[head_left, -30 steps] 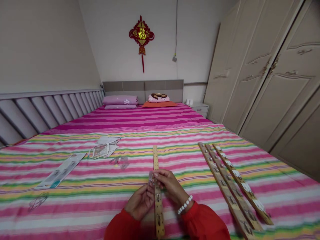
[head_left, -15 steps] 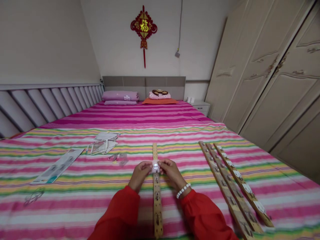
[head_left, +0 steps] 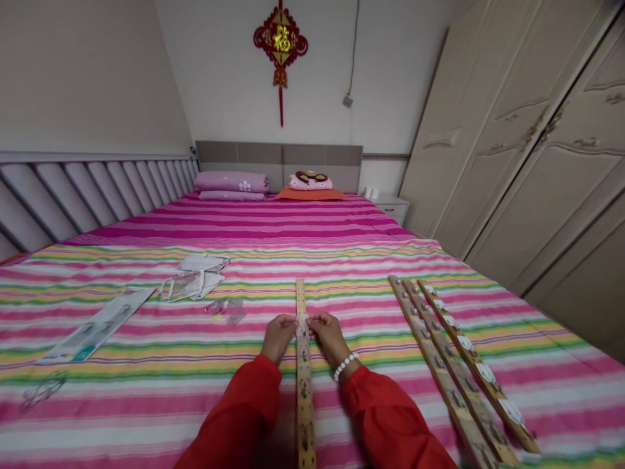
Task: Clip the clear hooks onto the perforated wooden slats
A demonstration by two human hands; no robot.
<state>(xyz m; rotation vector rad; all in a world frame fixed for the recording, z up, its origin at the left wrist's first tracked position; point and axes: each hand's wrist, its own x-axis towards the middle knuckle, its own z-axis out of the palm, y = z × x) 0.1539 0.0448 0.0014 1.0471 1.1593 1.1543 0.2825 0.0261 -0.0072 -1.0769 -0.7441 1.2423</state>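
Observation:
A long wooden strip (head_left: pixel 303 384) with small metal hooks lies lengthwise on the striped bedspread (head_left: pixel 146 378) in front of me. My left hand (head_left: pixel 277 337) and my right hand (head_left: pixel 330 337) meet over the strip near its far end. Both pinch a small clear adhesive hook (head_left: pixel 302 321) from either side, pressed against the wood. Red sleeves cover both arms, and a white bead bracelet (head_left: pixel 344 366) sits on my right wrist.
Three more wooden strips (head_left: pixel 459 365) with hooks and white pads lie side by side at right. Loose clear packets (head_left: pixel 195 281), a printed card (head_left: pixel 92 329) and small clear hooks (head_left: pixel 227 309) lie at left. A wardrobe (head_left: pixel 537 143) stands right of the bed, pillows (head_left: pixel 234 184) at the headboard.
Both hands moved forward along the strip, away from me, carrying the small clear hook from the strip's middle toward its far end. The view tilted slightly.

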